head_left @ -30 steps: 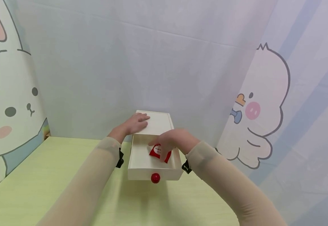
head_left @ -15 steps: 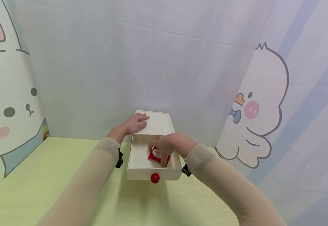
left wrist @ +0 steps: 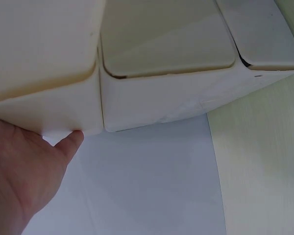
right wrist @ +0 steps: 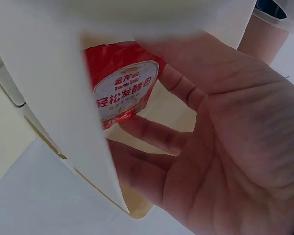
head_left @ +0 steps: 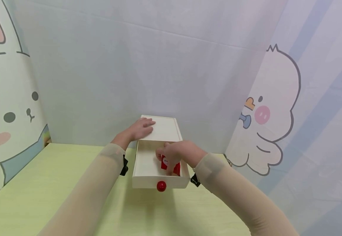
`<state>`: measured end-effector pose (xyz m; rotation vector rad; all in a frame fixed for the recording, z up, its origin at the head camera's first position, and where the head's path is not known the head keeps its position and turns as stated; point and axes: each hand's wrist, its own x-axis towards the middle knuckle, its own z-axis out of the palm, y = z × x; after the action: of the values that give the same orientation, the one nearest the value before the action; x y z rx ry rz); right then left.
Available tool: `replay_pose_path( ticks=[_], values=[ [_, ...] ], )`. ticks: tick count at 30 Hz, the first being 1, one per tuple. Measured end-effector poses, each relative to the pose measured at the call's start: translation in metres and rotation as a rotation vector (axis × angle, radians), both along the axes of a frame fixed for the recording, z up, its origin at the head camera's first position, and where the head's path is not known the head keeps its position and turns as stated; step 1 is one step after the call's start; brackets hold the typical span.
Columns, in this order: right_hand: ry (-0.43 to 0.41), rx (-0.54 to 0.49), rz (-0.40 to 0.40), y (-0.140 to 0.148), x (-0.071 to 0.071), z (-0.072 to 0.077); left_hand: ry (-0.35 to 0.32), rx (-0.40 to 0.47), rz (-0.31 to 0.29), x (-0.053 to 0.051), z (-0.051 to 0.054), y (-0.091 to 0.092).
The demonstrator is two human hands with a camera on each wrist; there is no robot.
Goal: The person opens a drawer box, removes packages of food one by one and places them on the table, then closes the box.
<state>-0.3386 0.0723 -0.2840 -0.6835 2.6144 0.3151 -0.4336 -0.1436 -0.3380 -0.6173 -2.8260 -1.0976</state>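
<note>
A white drawer (head_left: 144, 182) with a red round knob (head_left: 161, 186) stands pulled out from its small white cabinet (head_left: 167, 128). Inside it, towards the right side, is a red yeast packet (right wrist: 121, 88) with a white oval label. My right hand (head_left: 180, 153) reaches down into the drawer and pinches the packet between thumb and fingers, hiding part of it in the head view. On the left part of the cabinet's top rests my left hand (head_left: 141, 128), fingers extended. The left wrist view catches that hand's thumb and palm (left wrist: 19, 181) against the cabinet's white side.
A pale green tabletop (head_left: 70, 170) lies under the cabinet, on both sides and in front. Behind it hangs a light curtain (head_left: 165, 65), with a cartoon rabbit (head_left: 9, 98) at left and a cartoon chick (head_left: 268, 108) at right.
My right hand's fingers have closed in on the yeast packet, which has shifted slightly right and nearer the drawer front. The left hand stays in place on the cabinet.
</note>
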Motion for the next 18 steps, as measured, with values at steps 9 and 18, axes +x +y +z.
replay_pose_path(
  ticks=[9,18],
  values=[
    [-0.018,-0.122,0.103,0.016,0.000,0.001,0.020,0.003,0.000,0.002,0.000,0.001],
    [-0.020,-0.329,0.203,0.037,-0.002,0.003,0.015,0.003,-0.002,0.002,0.000,0.001]
  ],
)
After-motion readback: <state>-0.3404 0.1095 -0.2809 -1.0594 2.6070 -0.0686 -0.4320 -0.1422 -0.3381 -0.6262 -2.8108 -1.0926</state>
